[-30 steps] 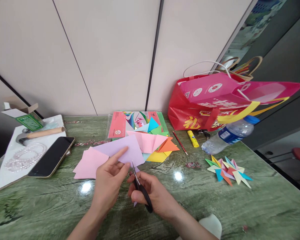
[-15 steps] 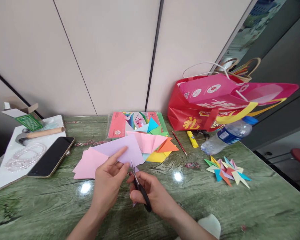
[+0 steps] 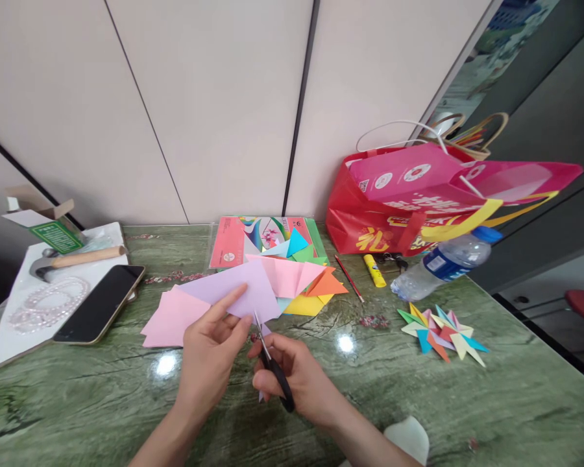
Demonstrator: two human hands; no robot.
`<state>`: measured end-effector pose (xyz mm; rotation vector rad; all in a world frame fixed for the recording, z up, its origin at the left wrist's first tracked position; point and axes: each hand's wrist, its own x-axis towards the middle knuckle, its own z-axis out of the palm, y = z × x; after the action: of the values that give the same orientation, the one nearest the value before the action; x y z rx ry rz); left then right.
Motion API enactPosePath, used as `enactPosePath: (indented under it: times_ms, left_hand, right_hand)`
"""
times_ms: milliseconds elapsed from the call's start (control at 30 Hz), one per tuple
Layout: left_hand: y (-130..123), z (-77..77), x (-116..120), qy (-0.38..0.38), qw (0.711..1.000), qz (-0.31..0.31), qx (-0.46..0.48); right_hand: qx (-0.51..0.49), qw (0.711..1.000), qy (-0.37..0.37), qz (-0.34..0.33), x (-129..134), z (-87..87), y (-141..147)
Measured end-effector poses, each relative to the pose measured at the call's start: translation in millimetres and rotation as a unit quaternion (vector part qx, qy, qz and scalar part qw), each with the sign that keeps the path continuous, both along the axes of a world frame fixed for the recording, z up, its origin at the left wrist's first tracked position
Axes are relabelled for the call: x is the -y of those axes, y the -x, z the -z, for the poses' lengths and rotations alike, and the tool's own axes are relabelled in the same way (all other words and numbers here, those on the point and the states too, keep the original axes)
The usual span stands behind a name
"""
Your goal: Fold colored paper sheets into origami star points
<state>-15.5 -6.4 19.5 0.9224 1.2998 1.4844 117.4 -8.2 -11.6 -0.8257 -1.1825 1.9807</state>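
Between the thumb and fingers of my left hand (image 3: 214, 347) is a sheet of lilac paper (image 3: 248, 285), held up over the table. My right hand (image 3: 292, 373) grips scissors (image 3: 276, 376) by their black handles, the blades touching the paper's lower edge beside my left thumb. A small lilac piece shows below, partly hidden by my right fingers. Pink paper (image 3: 178, 318) lies to the left of the lilac sheet. Behind it, folded pink, orange (image 3: 327, 283), yellow and blue papers overlap a colourful paper packet (image 3: 228, 241).
At right are a folded paper star (image 3: 442, 331), a water bottle (image 3: 445, 263), a glue stick (image 3: 374, 271), a red pencil (image 3: 350, 280) and a red gift bag (image 3: 343, 220). A phone (image 3: 100, 305), a sickle (image 3: 85, 258), beads (image 3: 51, 305) and a green box (image 3: 58, 237) sit at left.
Almost nothing differs. The scissors and both hands keep nearly the same place on the lilac paper, with only a slight shift of the hands.
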Motion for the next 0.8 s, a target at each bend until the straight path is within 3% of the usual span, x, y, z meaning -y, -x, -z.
enactPosePath:
  times_ms: [800]
  left_hand:
    - [-0.4,-0.6,0.6,-0.01,1.0,0.0,0.008]
  right_hand:
    - [0.031,0.999,-0.017,0.021,1.4,3.1,1.4]
